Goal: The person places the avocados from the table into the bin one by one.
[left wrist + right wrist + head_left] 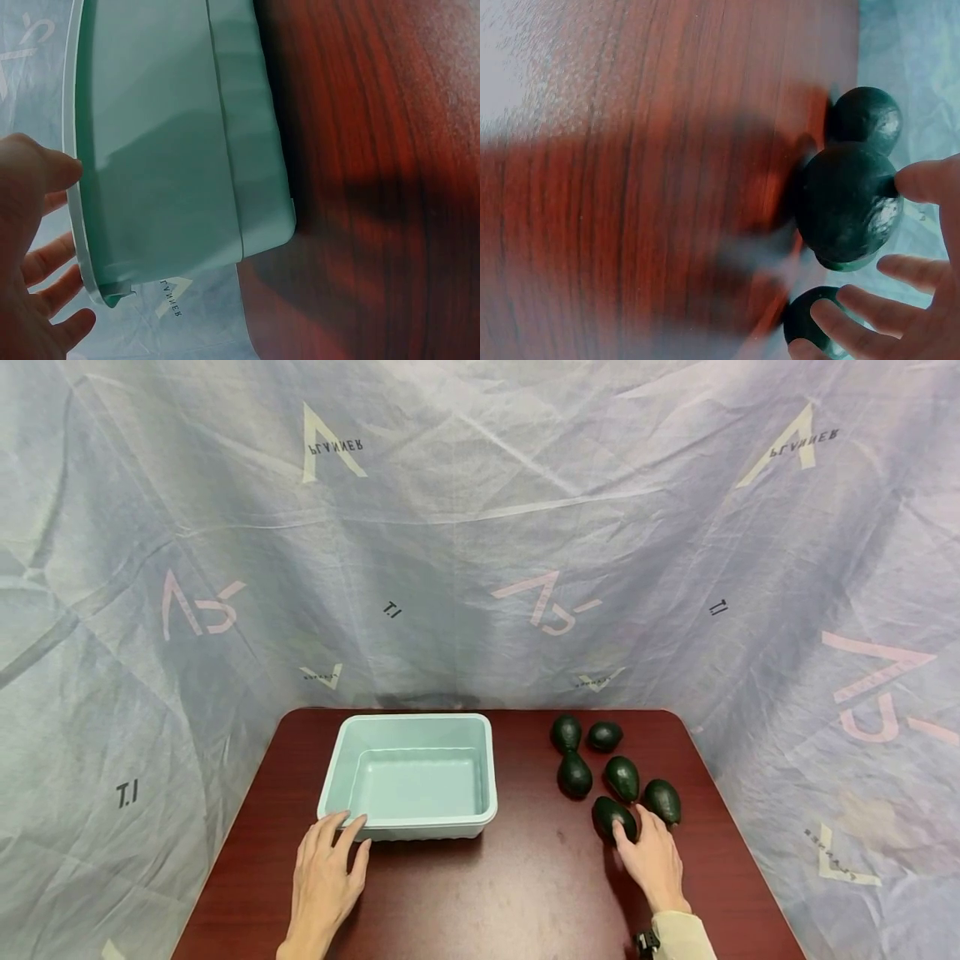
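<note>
My left hand (324,868) is at the near left corner of a pale green plastic bin (483,777), its fingertips at the rim. In the left wrist view the thumb of that hand lies by the rim of the bin (165,150), fingers spread and relaxed. On the right, my right hand (654,864) reaches over the nearest avocado (609,817), thumb at its edge. From the right wrist view, the fingers stand spread beside this avocado (847,199), not curled round it. Another avocado (662,802) lies just beyond the right fingers.
More dark green avocados lie farther back: one avocado (622,778) close behind, an avocado (574,775) to its left, and two at the far side, avocado (566,733) and avocado (604,736). All stand on a reddish-brown table (525,877). Grey printed sheeting (450,568) surrounds it.
</note>
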{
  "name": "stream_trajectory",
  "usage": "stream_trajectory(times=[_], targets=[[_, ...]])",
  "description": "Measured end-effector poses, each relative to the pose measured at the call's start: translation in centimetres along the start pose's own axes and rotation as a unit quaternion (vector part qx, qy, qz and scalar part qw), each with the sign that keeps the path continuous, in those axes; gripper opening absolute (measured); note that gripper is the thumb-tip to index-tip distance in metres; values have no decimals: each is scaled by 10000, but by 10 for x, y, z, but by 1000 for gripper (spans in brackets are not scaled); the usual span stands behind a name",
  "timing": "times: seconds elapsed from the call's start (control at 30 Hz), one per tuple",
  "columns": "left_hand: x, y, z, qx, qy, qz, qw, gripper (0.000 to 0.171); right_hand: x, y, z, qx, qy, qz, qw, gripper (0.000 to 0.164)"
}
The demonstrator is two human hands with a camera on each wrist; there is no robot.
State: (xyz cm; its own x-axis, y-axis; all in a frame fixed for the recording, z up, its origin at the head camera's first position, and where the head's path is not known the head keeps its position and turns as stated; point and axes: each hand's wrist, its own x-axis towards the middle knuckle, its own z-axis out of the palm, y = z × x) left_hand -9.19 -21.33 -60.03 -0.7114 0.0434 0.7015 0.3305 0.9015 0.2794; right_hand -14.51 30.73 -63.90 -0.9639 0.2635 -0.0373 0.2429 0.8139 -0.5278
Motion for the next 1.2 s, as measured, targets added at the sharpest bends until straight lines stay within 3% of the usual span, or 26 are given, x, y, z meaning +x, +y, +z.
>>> stream_trajectory(times=[1.03,1.2], targets=[[0,1,-1,38,-217,-200,9996,37,-1,-7,13,358,-223,-9,9991,76],[0,1,-1,25,-194,-228,9995,37,-2,-6,14,416,-435,-59,9982,75]])
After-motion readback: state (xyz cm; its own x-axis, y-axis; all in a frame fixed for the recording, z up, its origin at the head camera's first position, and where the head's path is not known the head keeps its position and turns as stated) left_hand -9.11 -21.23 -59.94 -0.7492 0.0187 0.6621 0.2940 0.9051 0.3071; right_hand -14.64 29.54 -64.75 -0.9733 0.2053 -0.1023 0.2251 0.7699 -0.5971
